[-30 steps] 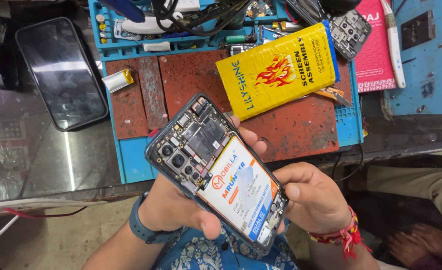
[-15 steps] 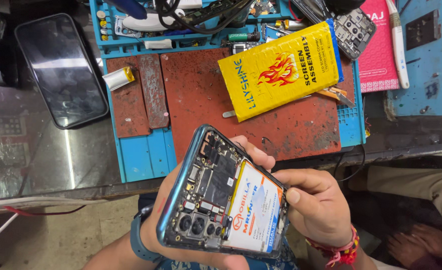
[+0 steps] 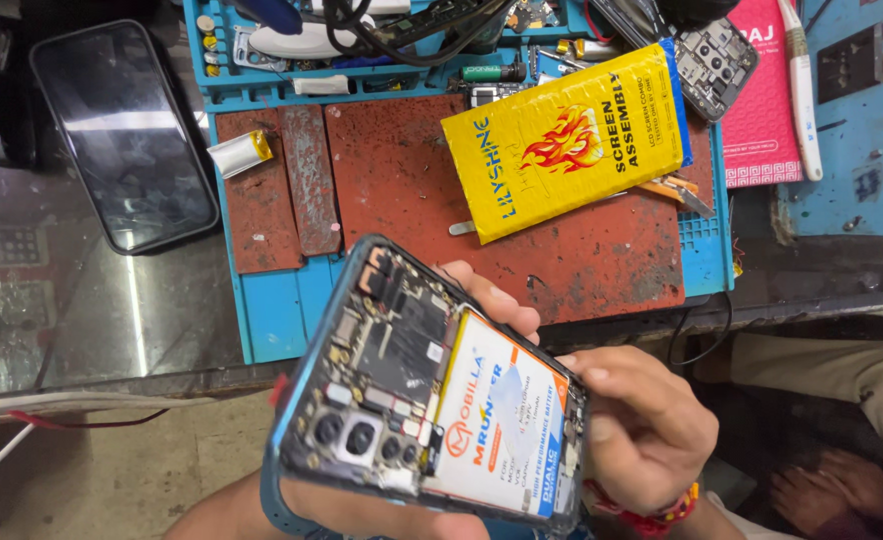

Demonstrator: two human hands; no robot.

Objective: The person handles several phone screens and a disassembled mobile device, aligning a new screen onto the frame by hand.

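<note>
A person holds an opened phone (image 3: pixel 427 400), its back cover off, tilted above the near edge of a cluttered table (image 3: pixel 112 300). The left hand (image 3: pixel 392 505) cradles the phone from beneath, its fingertips (image 3: pixel 497 305) curling over the far edge, so the exposed circuit board and camera modules face the viewer. The right hand (image 3: pixel 637 430) closes its grip on the phone's right edge, beside the white battery (image 3: pixel 502 420) seated in the frame; the thumb lies along that side, apparently to steady the body for inspection.

Behind the phone, a blue work mat (image 3: pixel 272 310) with worn red panels lies on the table. On it rest a yellow packet (image 3: pixel 562 140), set at an angle, and a small silver cell (image 3: pixel 240 152). The mat's far compartments hold dark cables (image 3: pixel 402 25), a white tool and small parts too fine to identify. A dark glass screen panel (image 3: pixel 122 135) lies face up to the left, well apart from the hands. A pink box (image 3: pixel 762 110) sits at right.
</note>
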